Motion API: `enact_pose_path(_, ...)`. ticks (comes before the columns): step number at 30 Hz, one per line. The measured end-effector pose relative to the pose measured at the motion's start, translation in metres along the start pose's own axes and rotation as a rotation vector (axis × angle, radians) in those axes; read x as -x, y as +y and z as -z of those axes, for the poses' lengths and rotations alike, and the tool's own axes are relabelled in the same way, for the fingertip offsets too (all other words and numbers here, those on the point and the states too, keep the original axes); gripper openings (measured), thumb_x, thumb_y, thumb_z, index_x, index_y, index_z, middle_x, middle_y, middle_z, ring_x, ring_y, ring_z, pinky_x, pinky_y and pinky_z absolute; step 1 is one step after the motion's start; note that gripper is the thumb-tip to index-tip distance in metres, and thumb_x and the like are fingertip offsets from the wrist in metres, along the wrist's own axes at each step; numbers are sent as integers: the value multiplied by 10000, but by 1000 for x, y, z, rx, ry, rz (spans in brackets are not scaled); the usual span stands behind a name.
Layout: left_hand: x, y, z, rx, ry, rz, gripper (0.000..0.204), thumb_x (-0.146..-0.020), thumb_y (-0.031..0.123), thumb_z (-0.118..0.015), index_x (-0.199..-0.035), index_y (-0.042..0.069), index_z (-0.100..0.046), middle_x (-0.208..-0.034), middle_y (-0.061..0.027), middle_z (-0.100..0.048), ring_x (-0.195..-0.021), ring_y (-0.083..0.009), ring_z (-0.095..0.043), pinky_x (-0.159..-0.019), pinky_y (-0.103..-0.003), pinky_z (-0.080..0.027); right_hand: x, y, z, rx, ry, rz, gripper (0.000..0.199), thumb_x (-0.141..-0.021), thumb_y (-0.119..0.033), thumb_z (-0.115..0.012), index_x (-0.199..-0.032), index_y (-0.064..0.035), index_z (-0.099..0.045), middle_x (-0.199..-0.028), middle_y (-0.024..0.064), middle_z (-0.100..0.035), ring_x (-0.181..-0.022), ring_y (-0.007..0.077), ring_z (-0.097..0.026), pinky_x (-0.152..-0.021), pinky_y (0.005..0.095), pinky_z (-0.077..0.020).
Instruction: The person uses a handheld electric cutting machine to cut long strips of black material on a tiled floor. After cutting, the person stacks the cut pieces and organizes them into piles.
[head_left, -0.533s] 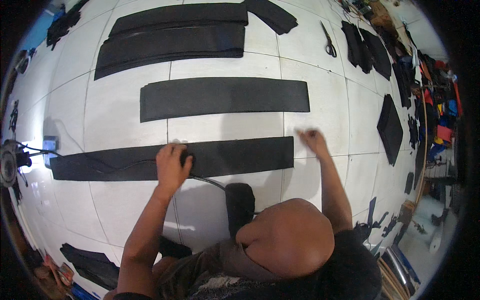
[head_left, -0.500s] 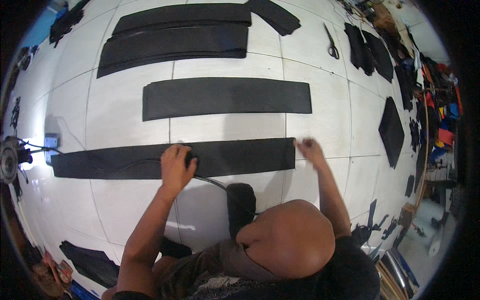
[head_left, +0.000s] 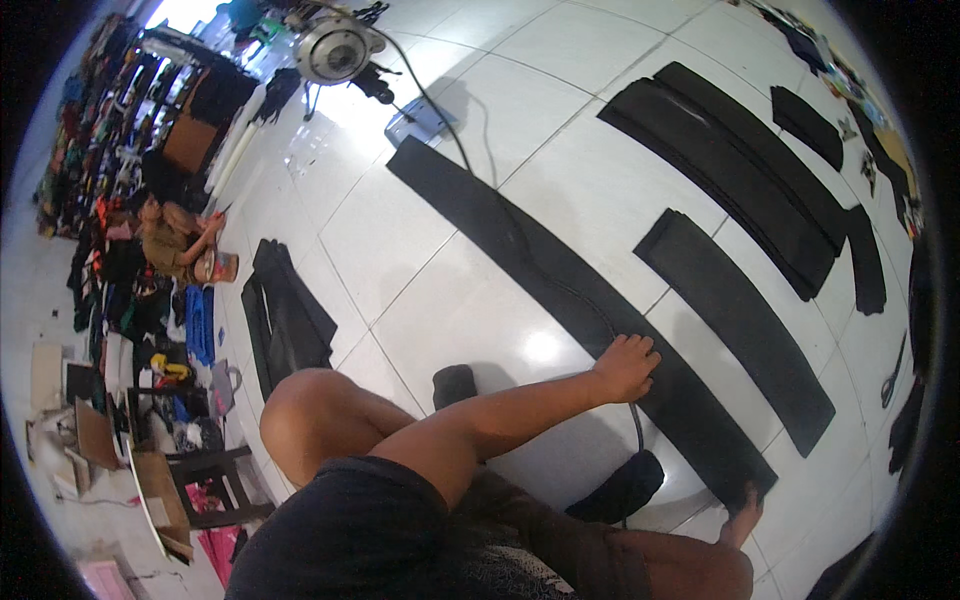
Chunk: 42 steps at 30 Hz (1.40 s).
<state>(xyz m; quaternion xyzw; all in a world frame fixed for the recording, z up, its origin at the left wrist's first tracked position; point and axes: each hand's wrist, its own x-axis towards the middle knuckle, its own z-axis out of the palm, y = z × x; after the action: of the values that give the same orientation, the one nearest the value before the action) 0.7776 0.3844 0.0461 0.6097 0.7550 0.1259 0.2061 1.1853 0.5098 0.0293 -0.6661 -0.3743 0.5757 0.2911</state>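
Long black strip, matte, flat, narrow, straight-edged, squared off at the end by the right hand. Looks like dark fabric; can't tell how many layers. It's on the white tiled floor in front of the seated person, running diagonally as I see it, its far end just beside a bluish box.

Left hand is palm-down on the strip, past its middle, fingers bent and close together. A black cable runs along the strip and under that hand, then out the other side; can't tell from here whether the hand grips it or anything else. Right hand is at the near end corner, fingers partly bent, fingertips on the strip; pinching or just pressing, can't tell.

Count: one long strip under the hands. One shorter black strip beside it, roughly parallel, apart. Two thick black stacks beyond that, side by side. Two small dark pieces, one past the stacks, one by their end. One pair of scissors near the right rim. One dark fabric heap left of the knee. One round-faced metal machine up top. One other person, seated by the cluttered wall.
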Motion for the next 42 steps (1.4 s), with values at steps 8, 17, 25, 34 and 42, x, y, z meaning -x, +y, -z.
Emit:
enact_pose_path(8, -26, -17, 9, -99, -105, 16, 388, -815, 443, -606, -933, 79, -670, -935, -134, -628, -997, -296, -564, -910, -477, -349, -74, -39, 312, -154, 186, 146, 445, -918, -286, -516, -1238, 23, -541, -1191, 146, -590, -1067, 291, -573, -946, 371, -437)
enact_pose_path(17, -50, -5, -41, -160, -128, 96, 371, -821, 392, -594, -995, 69, -648, -988, -145, -650, -934, -311, -626, -864, -472, -433, 0, -223, 184, 258, 354, 512, 499, -832, -220, -659, -1267, -1, -552, -1346, 128, -482, -1186, 241, -506, -990, 332, -398)
enact_pose_path(25, -56, -56, -14, 157, -539, 481, 340, -849, 311, -577, -1011, 13, -607, -833, -171, -659, -861, -283, -668, -716, -409, -530, 58, -211, -41, 143, -138, 707, 675, -761, -183, -645, -1354, 43, -416, -1185, 185, -572, -1086, 260, -588, -940, 331, -472)
enact_pose_path(34, 6, -97, 20, 1464, -28, 704, 584, -930, 525, -376, -1205, 25, -499, -1026, -142, -614, -953, -277, -619, -814, -435, -522, 79, -163, -272, 366, -995, 687, 503, -797, -423, -696, -1015, 15, -577, -850, 222, -641, -802, 301, -659, -705, 430, -518)
enact_pose_path(42, 23, -152, 6, 1664, 300, 876, 829, -820, 751, -429, -1198, 14, -474, -1024, -120, -605, -909, -230, -590, -777, -379, -494, -1, -76, -198, 774, -679, 380, 462, -855, -452, -646, -1016, -19, -641, -965, 157, -686, -856, 286, -664, -752, 393, -516)
